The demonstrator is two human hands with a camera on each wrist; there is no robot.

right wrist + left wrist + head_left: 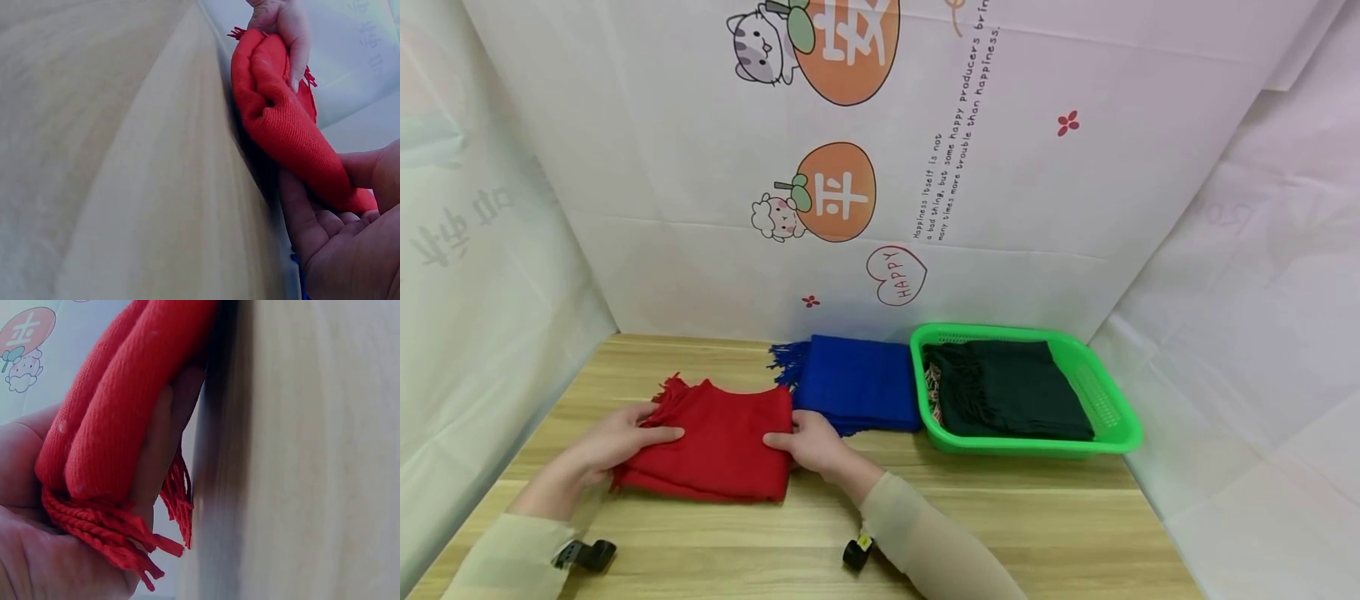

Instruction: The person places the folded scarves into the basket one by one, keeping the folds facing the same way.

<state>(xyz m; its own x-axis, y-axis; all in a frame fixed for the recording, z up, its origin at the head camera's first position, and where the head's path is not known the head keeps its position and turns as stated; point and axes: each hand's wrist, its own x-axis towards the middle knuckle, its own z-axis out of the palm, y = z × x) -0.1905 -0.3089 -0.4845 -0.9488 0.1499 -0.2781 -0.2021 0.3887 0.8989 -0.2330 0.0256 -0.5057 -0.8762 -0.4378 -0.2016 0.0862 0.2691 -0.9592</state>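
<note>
Your left hand [612, 439] and right hand [817, 443] are gripping the red scarf [721, 442], maybe above the counter [715, 546]. It and the blue scarf [861, 383] seem to be waiting; the dark scarf [1018, 392] is lying in the basket [1015, 447].

Red fringed scarf [718, 442], blue scarf [857, 383], dark green scarf [1015, 387], bright green basket [951, 442]

Left hand [613, 439]: thumb [662, 435] is held above fingers [160, 431]
Right hand [818, 443]: thumb [361, 169] is held opposite fingers [301, 219]
Forearms [936, 533]: are angled inward
</note>
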